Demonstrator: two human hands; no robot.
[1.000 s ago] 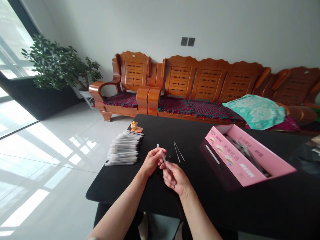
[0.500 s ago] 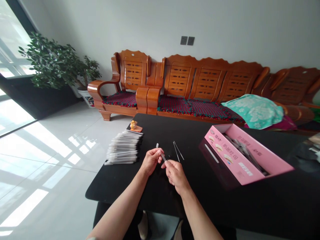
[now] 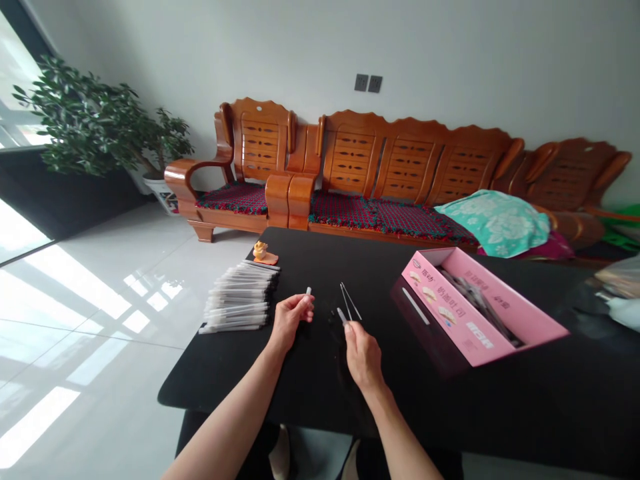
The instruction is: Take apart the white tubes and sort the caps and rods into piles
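Observation:
My left hand (image 3: 291,319) is closed, with the pale end of what looks like a pen cap (image 3: 309,291) sticking up from its fingers. My right hand (image 3: 363,350) pinches a translucent pen barrel (image 3: 341,313), its tip pointing up and away to the left. The two hands are apart above the black table. Beyond the right hand lie metal tweezers (image 3: 354,303), their arms spread. Small black pieces (image 3: 331,316) rest between the hands. To the left of my left hand, several translucent pens with dark ends (image 3: 240,297) lie side by side.
A pink cardboard box (image 3: 450,310) holding dark, thin items stands at right on the black table (image 3: 310,393). One white stick (image 3: 416,305) lies beside it. A small yellow figurine (image 3: 261,251) sits behind the pens. Wooden seats (image 3: 355,153) line the wall.
My hands have separated, the right one moving right with the pen barrel and leaving the left hand. The whole view has shifted slightly.

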